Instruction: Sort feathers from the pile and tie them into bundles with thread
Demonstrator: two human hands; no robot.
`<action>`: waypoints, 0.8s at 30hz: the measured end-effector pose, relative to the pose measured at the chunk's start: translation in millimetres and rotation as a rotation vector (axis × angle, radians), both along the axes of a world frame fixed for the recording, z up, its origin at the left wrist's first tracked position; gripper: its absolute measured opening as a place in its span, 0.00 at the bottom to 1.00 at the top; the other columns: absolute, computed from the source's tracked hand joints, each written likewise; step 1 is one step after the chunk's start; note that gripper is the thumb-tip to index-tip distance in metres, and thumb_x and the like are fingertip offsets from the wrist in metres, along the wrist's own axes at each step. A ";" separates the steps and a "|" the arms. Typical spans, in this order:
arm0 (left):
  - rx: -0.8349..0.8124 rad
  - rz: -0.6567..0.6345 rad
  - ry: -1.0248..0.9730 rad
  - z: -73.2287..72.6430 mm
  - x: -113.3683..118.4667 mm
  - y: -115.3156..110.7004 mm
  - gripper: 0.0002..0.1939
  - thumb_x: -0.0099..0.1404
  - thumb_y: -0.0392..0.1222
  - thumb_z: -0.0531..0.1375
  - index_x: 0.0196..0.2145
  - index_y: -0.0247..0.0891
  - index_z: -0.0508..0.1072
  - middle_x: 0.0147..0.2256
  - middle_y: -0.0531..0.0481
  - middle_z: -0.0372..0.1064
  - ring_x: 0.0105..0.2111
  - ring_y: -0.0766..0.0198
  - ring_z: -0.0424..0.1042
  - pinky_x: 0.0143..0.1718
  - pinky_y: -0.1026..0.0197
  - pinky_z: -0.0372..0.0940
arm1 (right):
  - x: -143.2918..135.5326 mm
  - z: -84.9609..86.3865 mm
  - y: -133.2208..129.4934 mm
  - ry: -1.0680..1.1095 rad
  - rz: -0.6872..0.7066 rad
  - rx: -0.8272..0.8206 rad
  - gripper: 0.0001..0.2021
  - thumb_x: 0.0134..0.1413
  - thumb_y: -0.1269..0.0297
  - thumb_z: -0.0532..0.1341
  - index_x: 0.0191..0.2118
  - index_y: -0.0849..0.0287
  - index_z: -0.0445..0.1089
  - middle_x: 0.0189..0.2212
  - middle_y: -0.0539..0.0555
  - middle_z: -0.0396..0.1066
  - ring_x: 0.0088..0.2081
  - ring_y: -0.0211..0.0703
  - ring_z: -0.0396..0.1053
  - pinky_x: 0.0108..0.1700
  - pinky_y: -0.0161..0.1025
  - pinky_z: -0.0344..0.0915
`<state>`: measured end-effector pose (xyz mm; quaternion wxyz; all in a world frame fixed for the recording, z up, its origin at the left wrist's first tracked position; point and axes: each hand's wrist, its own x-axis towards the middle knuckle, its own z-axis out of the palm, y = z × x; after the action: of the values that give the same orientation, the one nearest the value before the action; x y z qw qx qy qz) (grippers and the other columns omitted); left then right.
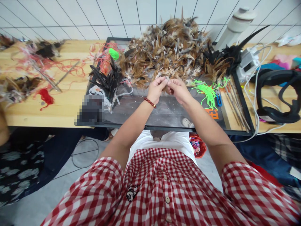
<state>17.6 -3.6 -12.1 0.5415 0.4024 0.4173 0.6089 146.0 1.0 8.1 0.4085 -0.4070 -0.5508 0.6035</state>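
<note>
My left hand [157, 89] and my right hand [176, 89] meet fingertip to fingertip at the near edge of a big heap of brown and white feathers [169, 47]. Both are closed in a pinch. What they hold is too small and too covered to make out, though a bit of brownish fluff shows under the fingers. A beaded bracelet [150, 102] circles my left wrist. Beneath the hands lies a dark, black-rimmed tray [131, 108]. Right of my right hand lies a bunch of neon-green cords [207, 91]; black feathers [107, 77] and white cord [101, 94] lie to the left.
Thin sticks [236, 103] and a blue clip [218, 99] lie at the tray's right. Beyond are a white bottle [235, 28], cables and a black headset [261, 94]. Red yarn [45, 98] lies on the wooden table [23, 116] at left. People sit on both sides.
</note>
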 end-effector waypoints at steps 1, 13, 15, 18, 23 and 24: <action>0.004 0.016 0.017 -0.2 0.2 0.6 0.10 0.61 0.45 0.69 0.30 0.38 0.75 0.26 0.55 0.72 0.32 0.70 0.73 0.37 0.67 0.66 | 0.8 -1.9 1.5 -0.051 -0.022 0.039 0.21 0.58 0.45 0.65 0.27 0.56 0.61 0.21 0.46 0.62 0.24 0.32 0.57 0.28 0.33 0.58; 0.061 -0.041 0.173 8.7 -1.4 -4.6 0.15 0.62 0.49 0.68 0.26 0.37 0.72 0.24 0.54 0.71 0.27 0.71 0.70 0.33 0.67 0.66 | 19.8 -8.9 13.7 -0.323 -0.149 0.688 0.26 0.61 0.36 0.56 0.47 0.49 0.79 0.41 0.55 0.76 0.48 0.48 0.73 0.58 0.54 0.67; 0.050 -0.108 0.160 12.7 -3.8 -7.4 0.17 0.61 0.50 0.69 0.24 0.37 0.71 0.23 0.54 0.71 0.26 0.71 0.70 0.31 0.67 0.65 | 20.9 -4.8 11.5 -0.279 -0.126 0.687 0.25 0.61 0.36 0.57 0.45 0.49 0.80 0.40 0.54 0.76 0.47 0.47 0.73 0.57 0.54 0.67; 0.026 -0.213 0.127 17.1 -7.0 -10.3 0.20 0.60 0.51 0.70 0.22 0.36 0.70 0.22 0.54 0.69 0.24 0.72 0.69 0.29 0.67 0.64 | 23.8 0.6 9.9 -0.234 -0.052 0.659 0.22 0.59 0.38 0.61 0.42 0.50 0.80 0.37 0.52 0.75 0.44 0.45 0.72 0.54 0.51 0.68; -0.016 -0.276 0.139 20.7 -8.8 -12.9 0.20 0.58 0.52 0.71 0.23 0.35 0.71 0.22 0.54 0.70 0.23 0.73 0.67 0.28 0.69 0.62 | 27.3 1.7 12.4 -0.222 -0.039 0.589 0.20 0.58 0.41 0.64 0.34 0.55 0.76 0.32 0.50 0.71 0.38 0.40 0.68 0.48 0.45 0.68; -0.022 -0.279 0.149 20.9 -8.5 -13.2 0.19 0.58 0.52 0.71 0.24 0.35 0.72 0.22 0.53 0.71 0.23 0.73 0.67 0.27 0.69 0.62 | 27.3 1.5 12.9 -0.224 -0.053 0.577 0.19 0.58 0.42 0.64 0.33 0.55 0.75 0.31 0.50 0.70 0.37 0.40 0.68 0.47 0.44 0.67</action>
<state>9.0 -16.8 8.8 0.5928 0.4947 0.4026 0.4916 173.3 14.0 9.6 0.4596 -0.3522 -0.7302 0.3626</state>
